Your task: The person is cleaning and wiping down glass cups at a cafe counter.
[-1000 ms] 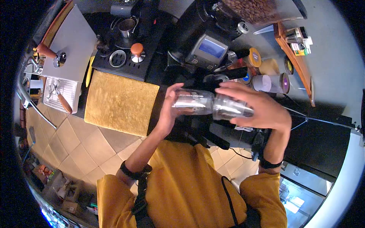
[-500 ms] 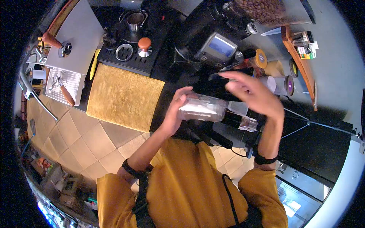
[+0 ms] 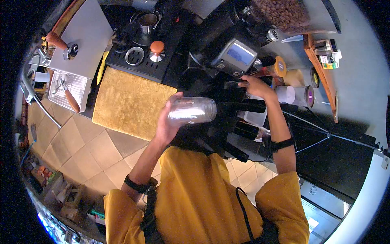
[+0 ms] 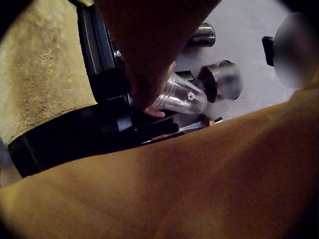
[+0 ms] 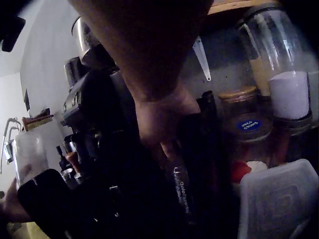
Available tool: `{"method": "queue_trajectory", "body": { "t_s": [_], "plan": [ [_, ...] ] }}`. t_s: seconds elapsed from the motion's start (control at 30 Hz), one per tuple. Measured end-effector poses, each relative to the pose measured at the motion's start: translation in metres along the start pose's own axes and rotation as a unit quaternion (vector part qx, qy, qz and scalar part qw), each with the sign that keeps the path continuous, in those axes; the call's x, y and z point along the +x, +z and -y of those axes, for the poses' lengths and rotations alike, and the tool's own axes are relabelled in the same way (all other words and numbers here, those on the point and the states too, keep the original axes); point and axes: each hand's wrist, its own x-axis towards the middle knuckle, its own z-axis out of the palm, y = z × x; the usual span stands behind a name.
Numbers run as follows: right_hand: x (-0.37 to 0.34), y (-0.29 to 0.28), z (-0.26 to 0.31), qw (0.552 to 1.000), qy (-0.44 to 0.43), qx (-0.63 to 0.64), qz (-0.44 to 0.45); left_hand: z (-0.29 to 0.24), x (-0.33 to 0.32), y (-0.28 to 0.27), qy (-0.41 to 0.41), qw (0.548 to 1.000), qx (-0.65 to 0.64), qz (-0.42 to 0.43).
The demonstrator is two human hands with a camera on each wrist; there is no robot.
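My left hand (image 3: 164, 124) grips a clear plastic cup (image 3: 193, 110) around one end, the cup lying nearly sideways in front of the shirt. In the left wrist view the same cup (image 4: 185, 95) tapers and bears a small white print. My right hand (image 3: 260, 87) reaches down beside the coffee grinder (image 3: 227, 53). In the right wrist view its fingers point down at the top of a dark-looking thing with white lettering (image 5: 180, 191). Shadow hides the fingertips there, and I cannot tell whether they pinch it.
Lidded jars (image 3: 294, 96) stand right of the right hand. A translucent square-lidded container (image 5: 279, 199) is close to them. Left lie a yellow cloth (image 3: 134, 103), an orange-topped tamper (image 3: 157, 49) and a metal pitcher (image 3: 148, 22). A wooden shelf edge (image 3: 321, 77) juts out at right.
One second ago both hands held clear cups end to end. The right hand then came away and has moved forward beside the grinder. The left hand has moved slightly left with its cup.
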Motion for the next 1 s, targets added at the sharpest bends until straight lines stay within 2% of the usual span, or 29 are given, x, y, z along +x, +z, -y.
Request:
{"method": "queue_trajectory", "body": {
  "t_s": [0.07, 0.1, 0.17, 0.3, 0.37, 0.5, 0.57, 0.6, 0.67, 0.8, 0.87, 0.9, 0.97, 1.0],
  "plan": [
    [0.029, 0.011, -0.026, 0.990, -0.075, -0.060, 0.103, 0.001, 0.001, 0.002, 0.028, 1.000, -0.002, -0.013],
    [0.040, 0.021, -0.040, 0.990, -0.076, -0.058, 0.103, 0.001, 0.001, 0.002, 0.027, 1.000, -0.001, -0.014],
    [0.055, 0.036, -0.055, 0.983, -0.141, -0.057, 0.099, 0.002, 0.000, 0.002, 0.016, 0.999, -0.013, -0.025],
    [0.069, 0.041, -0.060, 0.979, -0.138, -0.070, 0.133, 0.002, -0.001, 0.004, 0.015, 1.000, -0.011, -0.025],
    [0.067, 0.039, -0.055, 0.985, -0.059, -0.015, 0.159, 0.003, -0.001, 0.005, 0.014, 0.999, -0.012, -0.036],
    [0.055, 0.021, -0.027, 0.982, -0.020, -0.033, 0.183, 0.006, 0.001, 0.002, 0.014, 0.999, -0.015, -0.033],
    [0.048, 0.015, -0.017, 0.977, 0.050, -0.040, 0.201, 0.006, 0.002, 0.003, 0.015, 0.999, -0.014, -0.033],
    [0.048, 0.016, -0.024, 0.978, 0.051, -0.039, 0.201, 0.006, 0.002, 0.004, 0.015, 0.999, -0.014, -0.032],
    [0.041, 0.016, -0.032, 0.982, -0.105, -0.090, 0.129, 0.006, 0.004, 0.007, 0.019, 0.999, -0.012, -0.026],
    [0.039, 0.013, -0.038, 0.983, -0.036, -0.062, 0.166, 0.006, 0.009, 0.010, 0.022, 1.000, 0.000, -0.013],
    [0.051, 0.024, -0.051, 0.973, -0.105, -0.034, 0.201, 0.006, 0.009, 0.012, 0.012, 1.000, -0.001, -0.010],
    [0.057, 0.028, -0.053, 0.973, -0.105, -0.033, 0.201, 0.006, 0.009, 0.013, 0.012, 1.000, 0.000, -0.010],
    [0.069, 0.037, -0.050, 0.974, 0.050, 0.008, 0.222, 0.005, 0.008, 0.015, 0.003, 1.000, 0.003, -0.011],
    [0.071, 0.036, -0.049, 0.974, 0.049, 0.009, 0.223, 0.005, 0.007, 0.015, 0.003, 1.000, 0.004, -0.013]
  ]
}}
